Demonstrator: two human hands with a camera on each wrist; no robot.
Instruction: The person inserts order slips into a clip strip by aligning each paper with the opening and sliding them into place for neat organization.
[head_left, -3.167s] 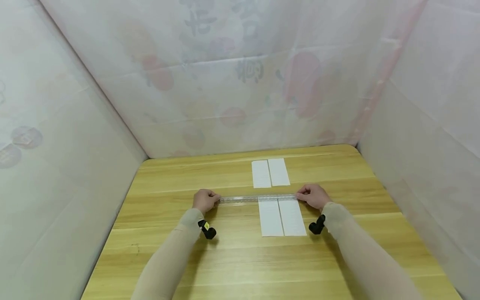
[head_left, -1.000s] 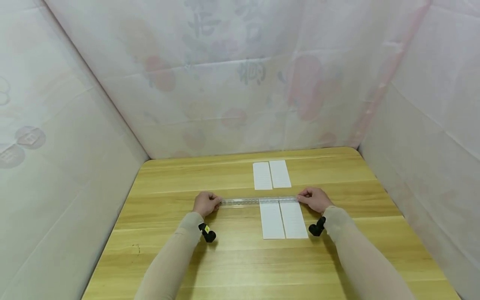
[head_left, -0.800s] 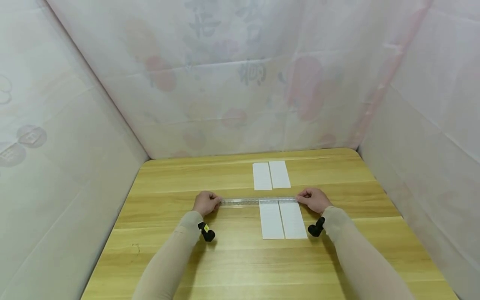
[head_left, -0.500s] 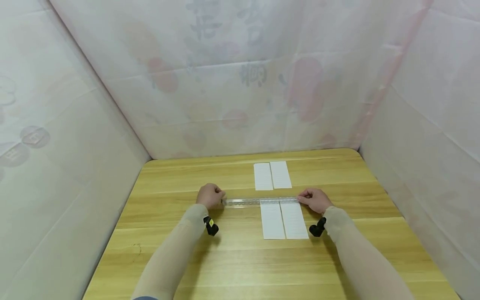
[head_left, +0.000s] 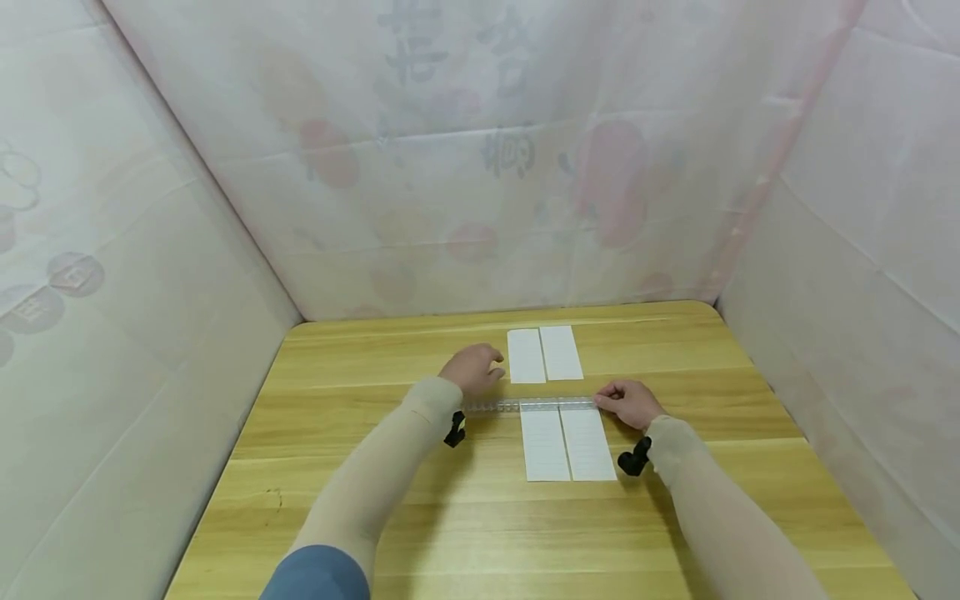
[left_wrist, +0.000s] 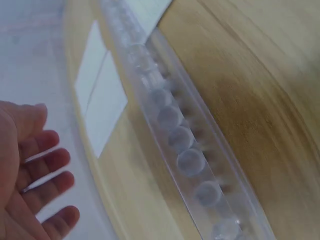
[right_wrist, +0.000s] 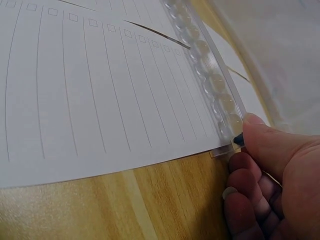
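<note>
A long clear plastic strip [head_left: 510, 406] with a row of round bumps lies across the far ends of two lined white sheets. My right hand [head_left: 630, 404] pinches the strip's right end; the right wrist view shows the thumb [right_wrist: 272, 140] on top and the other fingers curled below. Something small and dark [right_wrist: 239, 139] shows beside the thumb. My left hand [head_left: 472, 369] is off the strip, over the table beyond it, fingers apart and holding nothing. Printed lines and small boxes mark the near sheet [right_wrist: 100, 100] under the strip.
Two more white sheets [head_left: 546, 353] lie side by side farther back, just right of my left hand. The wood-grain table [head_left: 315, 467] meets pale printed curtains [head_left: 465, 183] at its back and sides. A black wrist camera [head_left: 634, 458] hangs below each wrist.
My left hand has let go of the strip's left end and moved right and away from me, towards the far sheets. My right hand keeps its grip; strip and sheets stay in place.
</note>
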